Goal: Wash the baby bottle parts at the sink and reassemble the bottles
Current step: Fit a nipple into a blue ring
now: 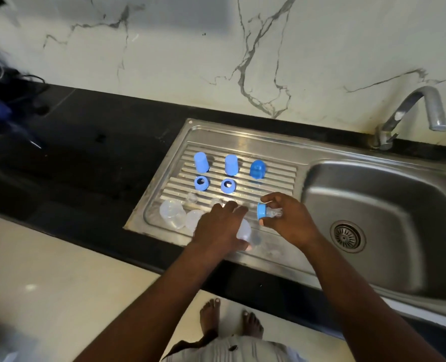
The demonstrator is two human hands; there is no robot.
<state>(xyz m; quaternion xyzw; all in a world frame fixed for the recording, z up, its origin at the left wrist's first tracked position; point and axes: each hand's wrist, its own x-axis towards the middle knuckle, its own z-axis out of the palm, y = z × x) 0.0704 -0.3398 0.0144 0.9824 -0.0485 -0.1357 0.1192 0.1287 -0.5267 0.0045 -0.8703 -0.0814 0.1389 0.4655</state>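
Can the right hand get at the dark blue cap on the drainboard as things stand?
Likely not yet: the path to the dark blue cap looks free, but the right hand is already holding a blue ring with its teat.

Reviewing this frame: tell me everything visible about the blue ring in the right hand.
The blue ring is a round screw collar, plastic by its look, with a clear teat seated through it. It lies on its side, teat pointing right toward the palm. The right hand pinches it, fingers over the top and a fingertip under the rim, over the front right of the steel drainboard. It does not touch the clear bottle in the left hand.
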